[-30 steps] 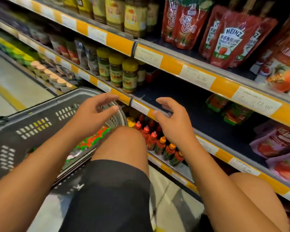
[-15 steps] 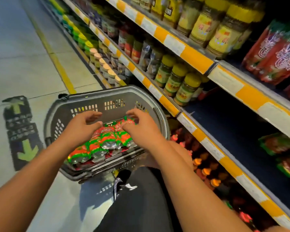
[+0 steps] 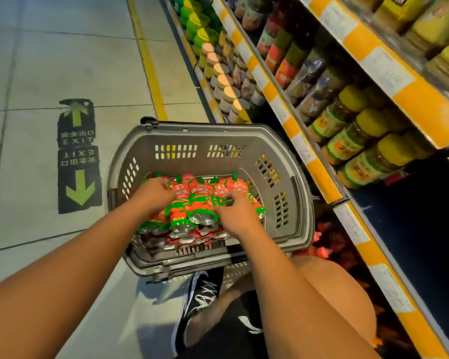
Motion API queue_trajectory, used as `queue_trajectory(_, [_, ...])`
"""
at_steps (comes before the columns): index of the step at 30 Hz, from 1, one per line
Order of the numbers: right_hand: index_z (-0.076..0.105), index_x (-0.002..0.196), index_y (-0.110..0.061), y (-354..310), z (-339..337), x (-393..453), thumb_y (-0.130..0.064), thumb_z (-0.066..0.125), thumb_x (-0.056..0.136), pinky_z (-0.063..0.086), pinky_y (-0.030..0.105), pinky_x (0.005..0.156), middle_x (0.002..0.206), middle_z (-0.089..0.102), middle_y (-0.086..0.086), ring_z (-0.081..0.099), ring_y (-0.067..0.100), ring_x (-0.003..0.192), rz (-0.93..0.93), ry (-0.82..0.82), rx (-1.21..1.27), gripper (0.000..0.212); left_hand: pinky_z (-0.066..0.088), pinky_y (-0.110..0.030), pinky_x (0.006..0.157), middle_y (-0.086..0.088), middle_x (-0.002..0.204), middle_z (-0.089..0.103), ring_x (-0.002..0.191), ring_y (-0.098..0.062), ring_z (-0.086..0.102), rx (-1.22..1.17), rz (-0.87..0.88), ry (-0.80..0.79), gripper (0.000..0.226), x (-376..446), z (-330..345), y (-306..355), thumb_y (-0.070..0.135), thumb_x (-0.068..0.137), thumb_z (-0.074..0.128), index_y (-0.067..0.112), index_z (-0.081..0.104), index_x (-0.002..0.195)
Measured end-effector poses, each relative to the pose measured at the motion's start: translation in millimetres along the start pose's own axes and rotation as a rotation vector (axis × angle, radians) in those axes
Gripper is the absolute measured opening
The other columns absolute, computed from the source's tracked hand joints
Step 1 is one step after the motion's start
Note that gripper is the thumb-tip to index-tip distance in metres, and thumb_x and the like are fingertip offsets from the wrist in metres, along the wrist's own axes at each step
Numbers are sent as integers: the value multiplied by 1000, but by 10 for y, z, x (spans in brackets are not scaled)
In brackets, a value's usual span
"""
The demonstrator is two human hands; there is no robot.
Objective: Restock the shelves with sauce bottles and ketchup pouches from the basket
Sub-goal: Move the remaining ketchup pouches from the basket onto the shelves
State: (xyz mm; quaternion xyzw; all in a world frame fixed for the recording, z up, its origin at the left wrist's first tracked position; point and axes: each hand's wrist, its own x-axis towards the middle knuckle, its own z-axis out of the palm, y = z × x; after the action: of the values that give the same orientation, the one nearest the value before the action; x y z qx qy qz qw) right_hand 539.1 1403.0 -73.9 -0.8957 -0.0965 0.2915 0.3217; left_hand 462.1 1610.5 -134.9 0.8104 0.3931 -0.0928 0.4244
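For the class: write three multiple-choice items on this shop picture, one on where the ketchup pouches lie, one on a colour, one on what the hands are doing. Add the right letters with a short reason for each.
1. Where do the ketchup pouches lie?
A. on the floor
B. in the grey basket
C. on the top shelf

2. What colour are the lids of the jars on the shelf to the right of the basket?
A. yellow
B. blue
C. black

3. What are the two hands doing?
A. hanging at the person's sides
B. gripping the basket's rim
C. reaching into the basket, onto the pouches

Answers:
1 B: the pouches lie packed inside the basket's walls.
2 A: each jar has a yellow cap.
3 C: the left hand and right hand both rest on the pouches, fingers curled onto them.
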Motion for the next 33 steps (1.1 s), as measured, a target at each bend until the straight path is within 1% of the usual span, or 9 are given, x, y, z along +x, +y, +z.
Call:
queue_trajectory(2, [59,128,-15,11,25,134,-26,72,93,51,31,63,103,65,2,62,16,72,0,-4,1,39,46,-30,61,-16,89,69,68,-21,60,102,-49,1,15,72,30,-17,23,91,64,8,66,88])
queue_trajectory(4, [58,128,-14,34,62,252,-27,71,93,54,37,71,105,66,7,63,21,78,24,-22,-7,39,53,-34,69,-13,89,69,72,-24,62,180,-91,-5,12,123,67,-13,20,92,61,11,64,84])
queue_trajectory(9, [54,137,-11,126,194,509,-30,71,94,44,31,73,108,58,5,60,23,89,79,-91,-20,50,56,-51,97,-25,125,65,112,-43,66,264,-219,-139,43,278,273,-52,12,92,57,-10,51,128])
queue_trajectory(13, [47,143,-5,195,275,678,-30,71,94,46,36,85,137,57,17,54,25,105,150,-135,22,59,46,-52,110,-22,144,54,131,-42,54,388,-325,-105,78,281,351,-58,22,91,63,9,23,157])
queue_trajectory(16, [37,152,-4,207,341,765,-29,70,95,49,42,101,148,50,17,54,29,121,184,-153,51,70,47,-54,108,-24,146,48,133,-46,49,397,-358,-66,87,308,351,-79,23,90,64,19,11,159])
queue_trajectory(19, [33,154,-3,218,423,838,-31,70,95,45,36,95,151,48,17,52,33,130,203,-178,32,75,46,-57,104,-21,147,39,133,-44,44,452,-320,-37,84,295,375,-70,24,89,65,27,14,156])
queue_trajectory(21, [34,153,-3,231,476,880,-32,70,95,44,35,90,148,51,16,53,34,130,207,-186,0,74,46,-57,101,-18,145,38,132,-43,43,476,-280,-10,81,291,398,-70,24,88,68,29,18,151])
queue_trajectory(28, [31,156,-7,307,543,994,-33,70,95,47,44,106,150,50,16,52,36,133,258,-177,-61,77,49,-49,84,-18,136,44,117,-46,57,410,-159,37,90,306,420,-69,12,86,68,34,13,153])
queue_trajectory(33, [31,154,-5,305,574,1047,-30,73,93,51,43,100,139,56,17,57,35,124,284,-200,-23,78,50,-49,84,-17,141,41,116,-45,58,395,-112,32,96,253,419,-17,10,89,66,45,7,156])
